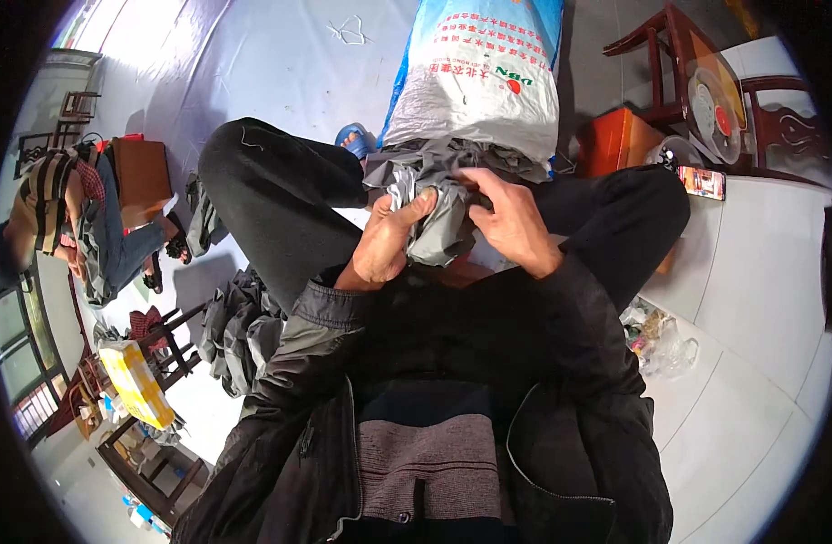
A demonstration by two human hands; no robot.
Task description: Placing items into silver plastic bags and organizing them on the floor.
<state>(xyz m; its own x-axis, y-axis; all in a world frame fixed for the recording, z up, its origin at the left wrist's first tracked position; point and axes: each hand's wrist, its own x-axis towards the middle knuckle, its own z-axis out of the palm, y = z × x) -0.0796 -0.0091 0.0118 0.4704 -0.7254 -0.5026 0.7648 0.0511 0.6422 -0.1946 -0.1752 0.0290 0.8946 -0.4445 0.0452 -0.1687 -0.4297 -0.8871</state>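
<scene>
Between my knees I hold a crumpled piece of thin grey fabric [441, 231] with paler grey folds. My left hand [382, 243] is closed on its left side, the thumb pressed over the folds. At the upper right of the bunch, my right hand [517, 225] has its bent fingers on the fabric; their tips are slightly blurred and partly hidden in the folds. More dark grey fabric [515, 161] lies just beyond my hands, against the lower end of a white and blue woven sack [470, 113].
Grey fabric pieces [239, 331] are heaped at my left. Another person [80, 208] sits farther left, holding similar fabric. A red-orange box [615, 145], a wooden chair [674, 68] and a phone [703, 183] are at the right. Clear plastic bags [665, 349] lie beside my right thigh.
</scene>
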